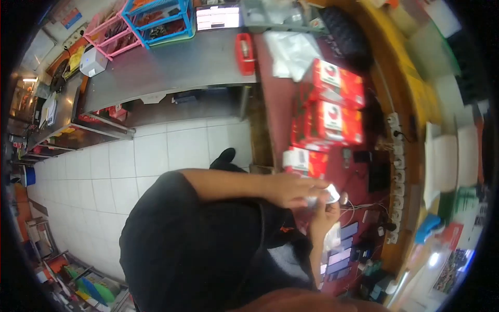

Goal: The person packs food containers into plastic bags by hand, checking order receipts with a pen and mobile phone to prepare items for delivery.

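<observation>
Over the edge of the red table [270, 67], my left hand [291, 191] and my right hand [325, 216] meet at a small white label-like piece [331, 194]. The fingers of both hands are pinched around it. Just beyond my hands lies a red and white box [306, 160]. Past it stand stacked red boxes [335, 117] with white panels. Some blur hides the fine detail at the fingertips.
A metal table [171, 65] carries blue and pink baskets [161, 21] and a red tape dispenser [245, 54]. White plastic bags [293, 52] lie beyond the boxes. Several phones [340, 256] and cables are beside my right hand. A power strip [397, 177] runs along the right.
</observation>
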The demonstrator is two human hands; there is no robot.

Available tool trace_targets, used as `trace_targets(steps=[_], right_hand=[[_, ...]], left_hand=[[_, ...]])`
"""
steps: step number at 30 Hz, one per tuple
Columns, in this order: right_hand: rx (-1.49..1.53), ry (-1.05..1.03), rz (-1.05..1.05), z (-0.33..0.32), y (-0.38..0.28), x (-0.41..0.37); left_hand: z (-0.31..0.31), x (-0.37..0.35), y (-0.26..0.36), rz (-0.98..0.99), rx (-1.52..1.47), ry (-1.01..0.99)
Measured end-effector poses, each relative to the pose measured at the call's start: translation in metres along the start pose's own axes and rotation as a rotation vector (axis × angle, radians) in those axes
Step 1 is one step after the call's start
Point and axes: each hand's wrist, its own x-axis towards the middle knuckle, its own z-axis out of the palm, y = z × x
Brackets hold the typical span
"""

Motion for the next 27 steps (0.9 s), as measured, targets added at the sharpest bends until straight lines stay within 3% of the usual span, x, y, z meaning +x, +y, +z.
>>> trace_targets(steps=[1,3,5,6,8,10,11,15,18,20,25,27], right_hand=[[-0.222,0.063,0.048,0.003,0.012,0.014],[-0.23,0.116,0.022,0.017,0.047,0.039],[-0.278,0.147,0.111,0.044,0.05,0.045],[-0.301,0.144,0.165,0.059,0.053,0.053],[-0.363,0.145,0.262,0.086,0.061,0.062],[-0.657,0.059,0.275,0.09,0.079,0.07],[-0.621,0.088,0.386,0.111,0.076,0.075],[-0.78,0.01,0.453,0.099,0.122,0.086],[-0.806,-0.078,0.499,0.12,0.139,0.11],[-0.676,-0.037,0.671,0.147,0.132,0.125],[-0.802,-0.075,0.712,0.168,0.15,0.152],[-1.043,-0.3,0.655,0.159,0.159,0.153]], left_hand=[[-0.033,-0.007,-0.019,-0.047,-0.012,0.104],[-0.113,-0.02,-0.084,-0.019,-0.019,0.377],[-0.192,-0.059,-0.168,-0.095,0.356,0.695],[-0.231,-0.076,-0.201,-0.364,0.23,0.863],[-0.312,-0.121,-0.284,-0.52,0.753,0.877],[-0.374,-0.156,-0.343,-0.649,0.923,0.782],[-0.393,-0.168,-0.369,-0.677,0.911,0.782],[-0.447,-0.178,-0.44,-0.892,0.99,0.643],[-0.47,-0.167,-0.469,-1.017,0.96,0.625],[-0.477,-0.159,-0.476,-1.04,0.936,0.624],[-0.502,-0.14,-0.489,-1.104,1.013,0.523],[-0.502,-0.141,-0.494,-1.098,1.009,0.528]])
